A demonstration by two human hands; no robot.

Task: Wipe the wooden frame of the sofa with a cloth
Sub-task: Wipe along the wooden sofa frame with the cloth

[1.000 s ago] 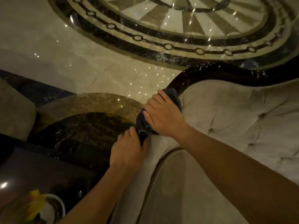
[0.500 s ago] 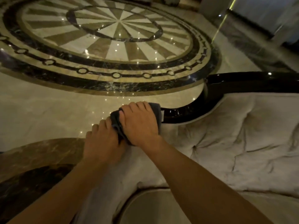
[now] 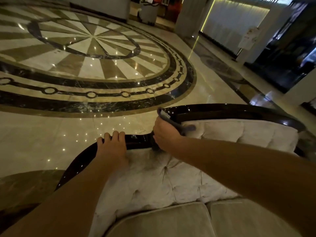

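Our right grip [image 3: 165, 134] clenches a dark grey cloth [image 3: 176, 124], pressed against the glossy dark wooden sofa frame [image 3: 222, 109] where the rail curves upward. At nine o'clock from it, our left grip [image 3: 112, 147] curls its fingers over the same rail. Pale tufted upholstery [image 3: 162, 178] spreads toward six o'clock, and patterned marble floor [image 3: 102, 65] lies at twelve.

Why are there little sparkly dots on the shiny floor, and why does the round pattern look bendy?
Head view: the dots look like small lights mirrored in the polished floor; the glossy sofa frame shows glare too; the wide lens bends the pattern; the cloth in the right hand looks blurred.
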